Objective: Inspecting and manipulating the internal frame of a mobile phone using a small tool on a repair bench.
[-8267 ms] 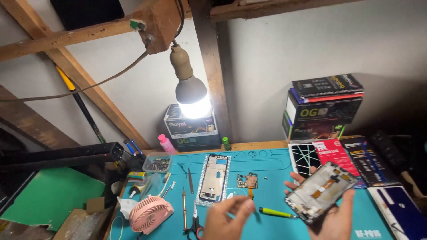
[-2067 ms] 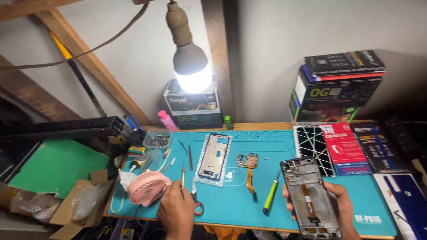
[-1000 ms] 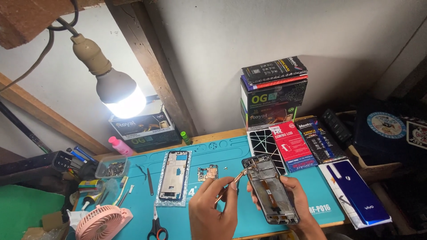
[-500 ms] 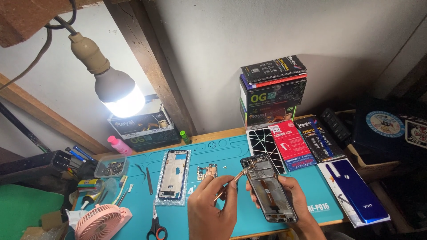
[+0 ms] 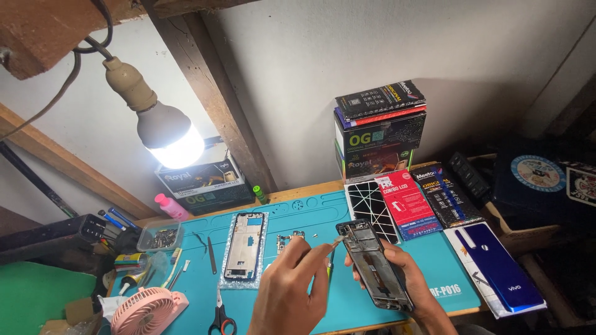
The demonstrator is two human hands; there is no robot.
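Head view, compared with half a second ago, shows little change: the right hand still grips the opened phone body from beneath, tilted above the teal repair mat. The left hand still pinches fine tweezers, their tip now touching the phone's top edge. A phone frame and scissors lie unmoved.

Stacked black boxes against wall, red flat pack below, dark box behind bulb
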